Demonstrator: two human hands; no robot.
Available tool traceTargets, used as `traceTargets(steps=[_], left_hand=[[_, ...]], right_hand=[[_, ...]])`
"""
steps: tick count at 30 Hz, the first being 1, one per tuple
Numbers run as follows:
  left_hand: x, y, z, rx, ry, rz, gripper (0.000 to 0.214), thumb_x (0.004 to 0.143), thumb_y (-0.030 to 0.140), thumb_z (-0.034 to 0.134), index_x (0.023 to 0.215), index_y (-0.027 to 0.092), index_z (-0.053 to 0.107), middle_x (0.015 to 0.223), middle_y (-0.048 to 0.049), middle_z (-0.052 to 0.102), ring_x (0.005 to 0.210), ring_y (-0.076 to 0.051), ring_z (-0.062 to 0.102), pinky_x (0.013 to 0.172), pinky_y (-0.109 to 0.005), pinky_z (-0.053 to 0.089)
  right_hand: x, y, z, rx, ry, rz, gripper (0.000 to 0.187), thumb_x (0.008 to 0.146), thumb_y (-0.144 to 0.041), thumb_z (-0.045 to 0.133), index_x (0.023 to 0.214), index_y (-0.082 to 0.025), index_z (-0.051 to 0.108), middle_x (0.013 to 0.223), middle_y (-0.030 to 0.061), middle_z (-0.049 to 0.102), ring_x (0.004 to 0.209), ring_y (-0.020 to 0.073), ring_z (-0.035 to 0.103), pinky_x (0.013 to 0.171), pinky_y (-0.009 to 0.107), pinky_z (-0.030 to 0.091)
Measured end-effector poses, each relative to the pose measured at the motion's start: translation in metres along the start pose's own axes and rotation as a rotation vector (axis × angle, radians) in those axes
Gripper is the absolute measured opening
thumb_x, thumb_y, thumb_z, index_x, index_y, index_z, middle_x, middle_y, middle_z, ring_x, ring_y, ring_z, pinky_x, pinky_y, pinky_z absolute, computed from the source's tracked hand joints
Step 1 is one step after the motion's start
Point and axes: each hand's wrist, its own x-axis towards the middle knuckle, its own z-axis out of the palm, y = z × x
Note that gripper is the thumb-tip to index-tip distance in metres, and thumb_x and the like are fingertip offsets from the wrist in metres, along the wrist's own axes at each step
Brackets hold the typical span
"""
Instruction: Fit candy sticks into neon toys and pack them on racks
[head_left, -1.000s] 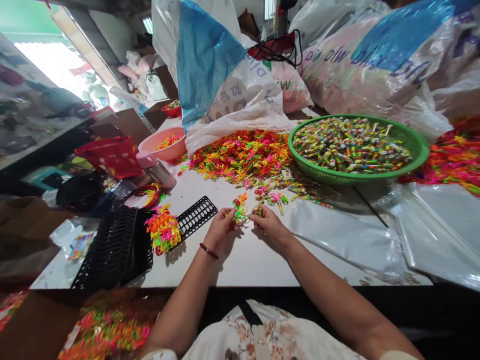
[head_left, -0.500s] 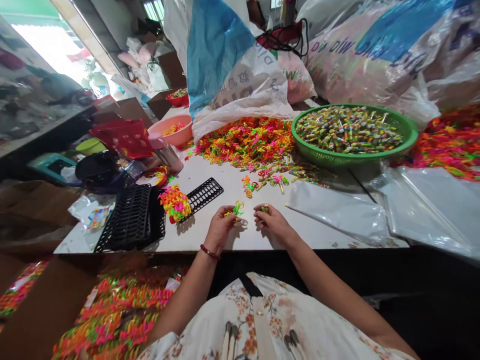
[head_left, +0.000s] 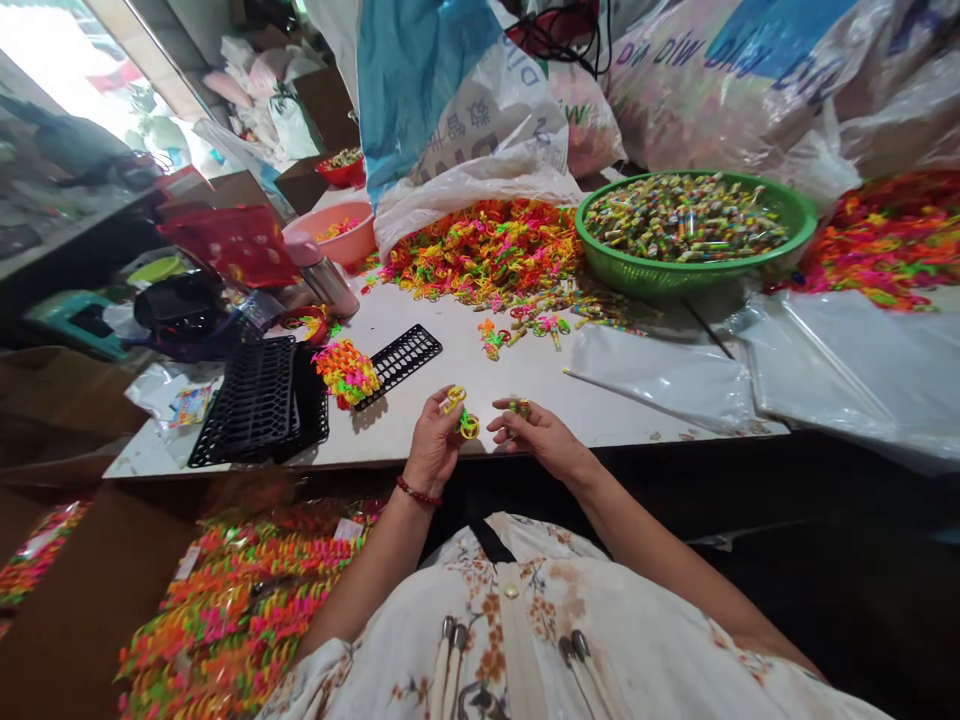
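My left hand (head_left: pixel 437 437), a red bead bracelet on its wrist, pinches a small yellow and green plastic toy (head_left: pixel 466 424) with ring-like ends. Just to its right, my right hand (head_left: pixel 536 432) has its fingers closed on a small candy tube (head_left: pixel 519 407), partly hidden by the fingers. The hands are a little apart above the table's front edge. Beyond them lies a small group of colourful toys and tubes (head_left: pixel 493 340). Left of my hands, a black perforated plastic tray (head_left: pixel 409 358) bears a row of bright toys (head_left: pixel 346 372) at its near end.
A stack of black trays (head_left: pixel 251 400) lies on the left, near a pink-lidded bottle (head_left: pixel 322 275). At the back are a toy heap (head_left: pixel 487 250) and a green basket (head_left: pixel 690 275) of candy tubes. Clear plastic bags (head_left: pixel 660 375) lie right. Below left, a carton holds packed toys (head_left: pixel 225 620).
The view has shifted, so the table sits higher in it. My hands have drawn back to the table edge, and the yellow and green toy has turned in my left fingers.
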Motion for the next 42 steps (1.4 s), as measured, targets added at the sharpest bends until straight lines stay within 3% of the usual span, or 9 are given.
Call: traceTargets(steps=[5,9,11,16,20,27,35,38,42], left_hand=[[-0.007,-0.003,0.005,-0.035,-0.026,-0.013,0.041,0.068,0.039,0.080,0.086,0.018,0.049,0.069,0.0059,0.052,0.051,-0.004,0.051,0.048,-0.018,0.038],[-0.011,-0.006,0.010,0.039,0.015,0.016,0.041,0.075,0.050,0.071,0.087,0.020,0.046,0.069,0.0056,0.051,0.045,-0.002,0.042,0.043,-0.017,0.033],[-0.012,-0.009,0.012,0.087,0.059,0.040,0.042,0.077,0.054,0.068,0.087,0.020,0.046,0.068,0.0057,0.051,0.045,-0.003,0.041,0.042,-0.016,0.032],[-0.011,-0.016,0.015,0.192,0.132,0.082,0.042,0.081,0.058,0.060,0.090,0.020,0.044,0.064,0.0062,0.050,0.045,-0.005,0.044,0.040,-0.016,0.036],[-0.012,-0.018,0.017,0.263,0.165,0.085,0.039,0.083,0.057,0.056,0.093,0.022,0.042,0.060,0.0077,0.048,0.042,-0.006,0.043,0.036,-0.016,0.033],[-0.011,-0.019,0.020,0.329,0.147,0.075,0.037,0.085,0.056,0.055,0.094,0.022,0.044,0.060,0.0066,0.050,0.042,-0.007,0.043,0.037,-0.016,0.033],[-0.006,-0.023,0.020,0.321,0.146,0.074,0.036,0.084,0.054,0.056,0.094,0.021,0.045,0.062,0.0068,0.048,0.044,-0.006,0.043,0.041,-0.017,0.035],[-0.005,-0.021,0.021,0.322,0.166,0.064,0.038,0.083,0.055,0.057,0.093,0.020,0.046,0.061,0.0066,0.049,0.044,-0.007,0.043,0.040,-0.017,0.034],[-0.004,-0.020,0.023,0.317,0.163,0.052,0.036,0.084,0.054,0.056,0.092,0.020,0.046,0.058,0.0069,0.048,0.042,-0.007,0.042,0.038,-0.017,0.031]], right_hand=[[-0.002,0.001,0.006,-0.120,-0.009,-0.004,0.038,0.081,-0.053,0.064,0.097,-0.018,0.062,0.086,0.0015,0.068,0.046,0.0032,0.047,0.038,0.015,0.029],[-0.005,0.001,0.011,-0.134,0.016,-0.065,0.035,0.077,-0.051,0.068,0.094,-0.020,0.068,0.089,0.0010,0.064,0.066,0.0089,0.057,0.052,0.019,0.043],[-0.006,0.000,0.013,-0.107,0.070,-0.099,0.034,0.075,-0.050,0.071,0.091,-0.020,0.069,0.084,0.0000,0.063,0.069,0.0098,0.055,0.055,0.019,0.043],[-0.006,-0.002,0.018,-0.040,0.151,-0.090,0.031,0.073,-0.047,0.073,0.083,-0.020,0.063,0.062,-0.0060,0.053,0.046,0.0047,0.030,0.040,0.019,0.020],[-0.005,-0.001,0.022,0.014,0.137,-0.044,0.032,0.070,-0.042,0.076,0.086,-0.021,0.058,0.067,-0.0049,0.063,0.040,0.0033,0.026,0.037,0.020,0.012],[0.000,0.006,0.024,0.116,0.145,-0.036,0.032,0.073,-0.043,0.074,0.082,-0.021,0.053,0.073,-0.0039,0.065,0.041,0.0029,0.028,0.037,0.018,0.023],[0.005,0.007,0.018,0.023,0.215,-0.072,0.038,0.071,-0.040,0.077,0.098,-0.023,0.057,0.051,-0.0114,0.048,0.037,0.0039,0.025,0.034,0.018,0.020],[0.006,0.008,0.016,-0.070,0.242,-0.102,0.033,0.069,-0.042,0.079,0.086,-0.020,0.059,0.058,-0.0074,0.056,0.042,0.0052,0.040,0.040,0.018,0.032],[0.009,0.010,0.012,-0.180,0.262,-0.247,0.026,0.072,-0.040,0.077,0.080,-0.020,0.063,0.084,0.0011,0.071,0.073,0.0124,0.061,0.066,0.023,0.049]])
